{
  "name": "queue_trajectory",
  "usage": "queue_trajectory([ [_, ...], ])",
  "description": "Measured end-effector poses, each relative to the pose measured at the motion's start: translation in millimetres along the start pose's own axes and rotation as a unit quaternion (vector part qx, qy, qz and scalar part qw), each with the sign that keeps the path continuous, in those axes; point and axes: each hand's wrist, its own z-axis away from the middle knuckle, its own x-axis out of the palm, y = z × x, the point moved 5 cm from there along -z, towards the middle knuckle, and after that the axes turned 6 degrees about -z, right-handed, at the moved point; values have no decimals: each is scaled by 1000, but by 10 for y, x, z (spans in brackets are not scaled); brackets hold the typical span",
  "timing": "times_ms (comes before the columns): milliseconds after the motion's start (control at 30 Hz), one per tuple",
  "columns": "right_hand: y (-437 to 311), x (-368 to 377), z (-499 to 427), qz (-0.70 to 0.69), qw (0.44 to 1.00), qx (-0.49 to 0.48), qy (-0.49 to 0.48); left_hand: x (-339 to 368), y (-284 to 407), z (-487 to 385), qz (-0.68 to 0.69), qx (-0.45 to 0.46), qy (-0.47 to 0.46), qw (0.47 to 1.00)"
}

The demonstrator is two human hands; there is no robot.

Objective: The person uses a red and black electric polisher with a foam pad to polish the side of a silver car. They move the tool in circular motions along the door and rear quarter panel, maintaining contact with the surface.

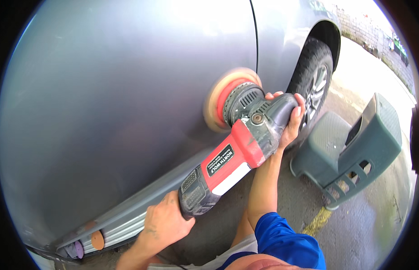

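A red and black North Wolf random orbital polisher (241, 140) is held in both hands, slanting up and to the right. My left hand (169, 214) wraps the black rear end of its body. Around the black gear head curls my right hand (292, 125), its fingers partly hidden behind the housing. The polisher's orange-yellow foam pad (213, 108) looks blurred at its rim and lies against the grey car door panel (121, 101), just left of the dark vertical panel gap (255, 33).
A dark green plastic step stool (358, 158) stands on the pavement at right. Behind the door is a wheel with a black tyre (312, 74). Orange (97, 240) and purple (79, 249) round pads sit at the ribbed running board (123, 227). A block wall (358, 25) runs beyond.
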Motion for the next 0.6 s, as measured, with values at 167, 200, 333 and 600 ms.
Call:
queue_trajectory([
  [167,99,938,-825,99,995,-16,8,-1158,107,-20,-5,42,26,999],
  [200,113,1145,-1010,105,994,-32,2,-1382,124,-92,-4,32,26,999],
  [333,262,1880,-1822,56,992,-93,-63,-2217,371,-215,12,140,118,983],
  [600,411,2046,-2289,-36,991,-85,-95,-2706,413,-301,3,27,182,983],
])
